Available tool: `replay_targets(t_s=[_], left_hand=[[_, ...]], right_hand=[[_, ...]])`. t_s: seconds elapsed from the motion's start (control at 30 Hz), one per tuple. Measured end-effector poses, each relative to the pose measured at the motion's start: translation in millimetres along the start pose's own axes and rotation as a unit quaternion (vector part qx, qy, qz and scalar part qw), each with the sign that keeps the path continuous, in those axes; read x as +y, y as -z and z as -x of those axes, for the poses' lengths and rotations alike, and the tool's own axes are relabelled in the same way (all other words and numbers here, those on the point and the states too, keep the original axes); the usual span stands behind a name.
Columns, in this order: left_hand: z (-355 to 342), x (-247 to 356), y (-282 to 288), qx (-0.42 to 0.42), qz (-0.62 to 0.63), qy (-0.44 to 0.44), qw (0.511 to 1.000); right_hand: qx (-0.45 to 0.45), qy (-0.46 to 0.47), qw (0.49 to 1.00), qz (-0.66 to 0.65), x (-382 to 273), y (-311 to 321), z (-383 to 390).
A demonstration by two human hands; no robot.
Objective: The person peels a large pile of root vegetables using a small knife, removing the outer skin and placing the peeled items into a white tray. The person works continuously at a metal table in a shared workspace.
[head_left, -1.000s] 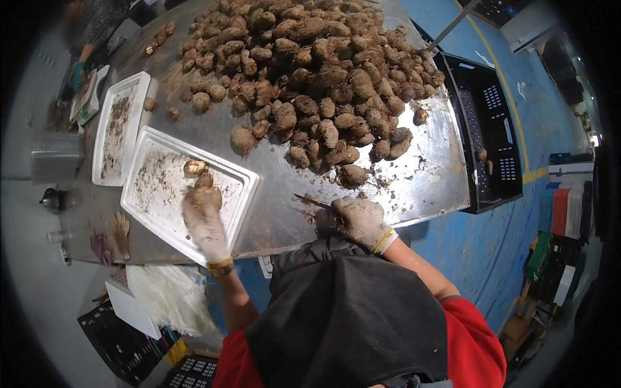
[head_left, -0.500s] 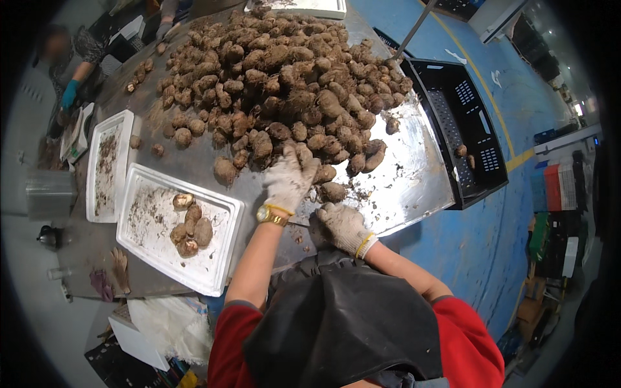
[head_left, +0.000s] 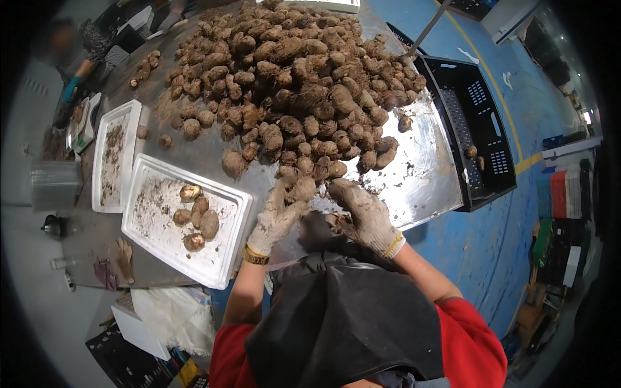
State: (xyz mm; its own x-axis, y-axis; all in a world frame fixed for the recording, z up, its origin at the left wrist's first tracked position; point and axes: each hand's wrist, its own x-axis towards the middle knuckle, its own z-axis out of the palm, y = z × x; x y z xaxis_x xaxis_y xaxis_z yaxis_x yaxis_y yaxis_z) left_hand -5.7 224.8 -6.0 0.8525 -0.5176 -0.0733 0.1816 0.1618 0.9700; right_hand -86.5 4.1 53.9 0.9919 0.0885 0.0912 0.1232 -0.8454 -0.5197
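My left hand point(head_left: 278, 218), in a soiled pale knit glove with a gold watch at the wrist, closes thumb and fingers around a brown, hairy taro corm point(head_left: 301, 189) at the pile's near edge. Close on its right is my right hand point(head_left: 367, 216), gloved alike, with curled fingers near the corms and the thumb held lower. Whatever lies in its palm is hidden. Beyond both hands rises a big heap of taro corms point(head_left: 284, 77) on the metal table point(head_left: 427, 187). A white tray point(head_left: 240, 223) at left holds several corms, some with pale cut faces.
Another white tray point(head_left: 100, 200) with dirt in it stands farther left. A black perforated crate point(head_left: 495, 187) sits beyond the table's right edge, near a metal pole point(head_left: 427, 29). At far left is another person's teal-gloved hand point(head_left: 70, 87). Gloves point(head_left: 124, 258) lie near the table's left edge.
My left hand has drawn back from the heap with a taro corm. My right hand has lifted and turned toward the corms. The dark blade-like thing seen between the hands no longer shows.
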Motion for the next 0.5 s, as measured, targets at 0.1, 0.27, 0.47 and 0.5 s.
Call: replay_targets(t_s=[0.1, 0.27, 0.47, 0.5], left_hand=[[14.3, 13.2, -0.4, -0.048, -0.014, 0.031, 0.998], [14.7, 19.3, -24.6, 0.137, -0.244, -0.028, 0.96], [26.6, -11.3, -14.5, 0.122, -0.592, -0.29, 0.742], [26.8, -8.4, -18.1, 0.123, -0.621, -0.308, 0.71]], right_hand=[[-0.032, 0.042, 0.998, -0.033, -14.6, 11.7, -29.0], [-0.142, 0.114, 0.978, 0.097, -22.2, -1.6, -42.3], [-0.217, 0.133, 0.961, 0.109, -28.3, -7.5, -34.5], [-0.215, 0.123, 0.961, 0.128, -28.2, -10.5, -31.9]])
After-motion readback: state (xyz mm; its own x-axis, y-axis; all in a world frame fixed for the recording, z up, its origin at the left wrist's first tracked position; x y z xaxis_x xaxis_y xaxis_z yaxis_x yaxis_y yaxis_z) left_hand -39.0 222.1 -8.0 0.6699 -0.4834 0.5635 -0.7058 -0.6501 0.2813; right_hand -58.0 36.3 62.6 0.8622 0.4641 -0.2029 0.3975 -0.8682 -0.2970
